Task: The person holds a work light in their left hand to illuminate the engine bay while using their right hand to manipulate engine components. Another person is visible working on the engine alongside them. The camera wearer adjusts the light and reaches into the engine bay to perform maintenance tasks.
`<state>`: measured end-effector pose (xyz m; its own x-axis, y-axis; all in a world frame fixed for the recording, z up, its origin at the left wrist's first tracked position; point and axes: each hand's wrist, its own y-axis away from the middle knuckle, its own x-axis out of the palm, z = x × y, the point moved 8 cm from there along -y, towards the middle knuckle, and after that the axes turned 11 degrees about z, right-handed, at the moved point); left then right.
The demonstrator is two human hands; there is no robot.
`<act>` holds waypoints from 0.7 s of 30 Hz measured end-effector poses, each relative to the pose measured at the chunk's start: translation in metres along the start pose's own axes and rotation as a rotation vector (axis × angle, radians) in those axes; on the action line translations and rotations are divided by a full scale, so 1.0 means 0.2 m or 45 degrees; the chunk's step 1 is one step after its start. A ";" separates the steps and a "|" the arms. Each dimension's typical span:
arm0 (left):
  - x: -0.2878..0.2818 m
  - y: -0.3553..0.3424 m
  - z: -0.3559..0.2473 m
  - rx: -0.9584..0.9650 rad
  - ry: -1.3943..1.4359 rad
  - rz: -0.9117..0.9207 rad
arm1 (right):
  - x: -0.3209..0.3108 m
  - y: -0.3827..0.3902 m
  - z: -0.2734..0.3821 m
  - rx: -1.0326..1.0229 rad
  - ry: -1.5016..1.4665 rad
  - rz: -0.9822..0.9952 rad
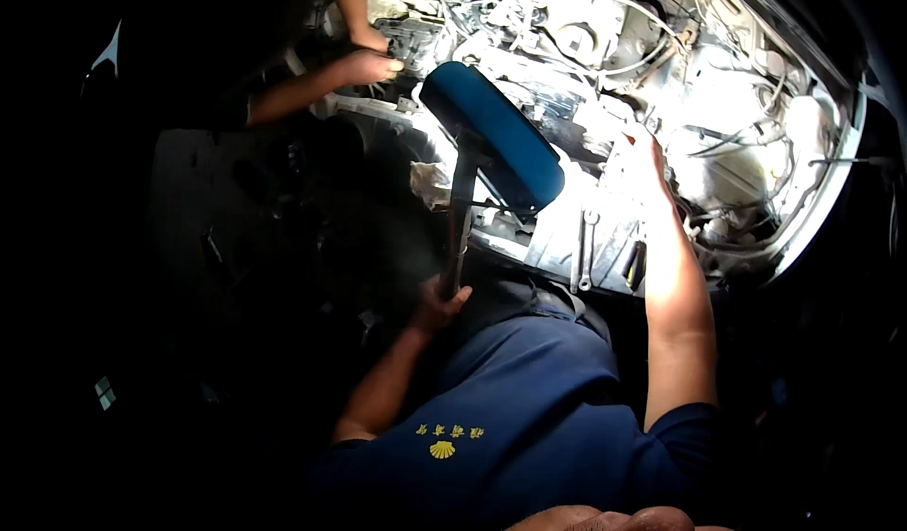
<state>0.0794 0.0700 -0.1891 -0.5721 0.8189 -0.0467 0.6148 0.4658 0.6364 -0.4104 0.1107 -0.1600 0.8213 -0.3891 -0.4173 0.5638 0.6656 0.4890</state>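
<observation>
My left hand [442,304] is closed round the dark handle of a work lamp [501,134] with a long blue head. The lamp is held tilted over the front edge of a car's engine bay [727,167] and lights it strongly. My right hand [648,158] reaches into the bay among the parts. Its fingers are bent and closed, but glare hides what they hold. Near that forearm, two wrenches [588,252] lie side by side on the front edge, with a dark and yellow hand tool [634,265] to their right.
At the upper left, another person's hands [370,61] reach over the engine bay. Hoses and cables [642,63] run across the engine. The bay's pale rim [831,191] curves along the right. Deep shadow covers the left side and the lower corners.
</observation>
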 end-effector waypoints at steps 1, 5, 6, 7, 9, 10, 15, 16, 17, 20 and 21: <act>0.00 0.00 0.00 0.001 -0.008 0.014 | -0.01 -0.03 -0.05 -0.005 0.051 -0.050; -0.02 0.00 -0.03 0.070 -0.167 0.049 | -0.05 -0.12 -0.22 -0.077 0.171 -0.191; -0.02 0.00 -0.02 0.067 -0.180 0.051 | -0.05 -0.12 -0.23 -0.067 0.187 -0.188; -0.03 0.03 -0.02 0.058 -0.198 0.035 | -0.02 -0.11 -0.18 -0.063 0.193 -0.170; -0.03 0.04 -0.05 0.044 -0.269 0.037 | -0.01 -0.07 -0.12 -0.101 0.144 -0.169; -0.03 0.04 -0.09 0.041 -0.322 0.054 | -0.02 -0.05 -0.11 -0.097 0.142 -0.179; -0.03 0.02 -0.11 -0.010 -0.405 0.125 | -0.01 -0.05 -0.13 -0.104 0.125 -0.196; -0.02 0.01 -0.14 -0.003 -0.427 0.124 | -0.01 -0.06 -0.13 -0.104 0.123 -0.199; -0.01 0.01 -0.17 0.005 -0.451 0.122 | -0.01 -0.06 -0.14 -0.104 0.119 -0.200; -0.03 -0.01 -0.16 -0.073 -0.497 0.104 | -0.02 -0.06 -0.17 -0.106 0.103 -0.212; -0.02 -0.01 -0.18 -0.069 -0.491 0.105 | -0.03 -0.06 -0.18 -0.103 0.092 -0.217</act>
<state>0.0611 0.0531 -0.1629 -0.2701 0.9233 -0.2731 0.6147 0.3837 0.6892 -0.4249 0.1285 -0.1917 0.7043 -0.4561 -0.5439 0.6830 0.6442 0.3443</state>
